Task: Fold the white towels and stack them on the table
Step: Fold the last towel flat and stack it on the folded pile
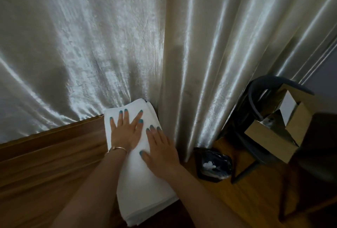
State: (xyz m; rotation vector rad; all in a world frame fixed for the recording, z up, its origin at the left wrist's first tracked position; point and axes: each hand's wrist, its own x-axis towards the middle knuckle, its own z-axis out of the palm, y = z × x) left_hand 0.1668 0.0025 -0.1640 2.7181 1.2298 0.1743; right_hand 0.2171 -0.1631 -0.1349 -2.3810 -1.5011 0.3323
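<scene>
Your left hand (125, 133) lies flat, fingers spread, on the far half of the folded white towel (142, 178), and your right hand (161, 154) lies flat just beside it, a little nearer and to the right; both palms are open and pressing down, neither one gripping anything. A thin bracelet (116, 149) sits at your left wrist. The towel runs as a long narrow strip along the right end of the wooden table (45, 169), its far end touching the pale shiny curtain (109, 36), and layered edges at its near end suggest several folds or towels lie under your palms. You look to be smoothing the stack, so the fold itself seems done. Next you would probably lift both hands straight off, without dragging the top layer askew, and reach for another towel; none is in view. Right of the table, on the floor, stand a chair (259, 103) holding cardboard boxes (273, 142) and a dark bin (213, 164). No writing is readable anywhere.
</scene>
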